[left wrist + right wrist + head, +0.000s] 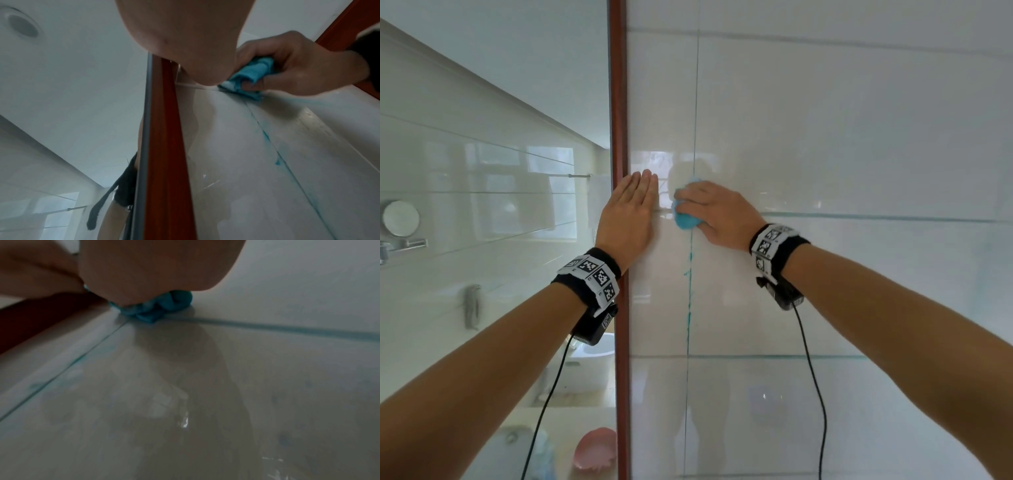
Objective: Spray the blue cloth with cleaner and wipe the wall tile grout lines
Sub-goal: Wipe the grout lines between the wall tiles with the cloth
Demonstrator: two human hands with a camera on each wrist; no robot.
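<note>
My R hand (717, 214) grips the bunched blue cloth (685, 219) on a grout line crossing (692, 240); L hand (628, 214) flat, fingers straight, on the tile (859, 137) just beside.

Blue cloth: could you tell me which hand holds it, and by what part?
The right hand grips the bunched blue cloth around its middle; the left hand holds nothing.

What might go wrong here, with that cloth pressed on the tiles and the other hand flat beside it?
The bunched blue cloth in the right hand may smear the blue streak on the vertical grout line sideways onto the white tile rather than lift it. The left hand lies flat on glossy tile that may be wet beside the wooden frame; leaning on it, it might slip.
</note>
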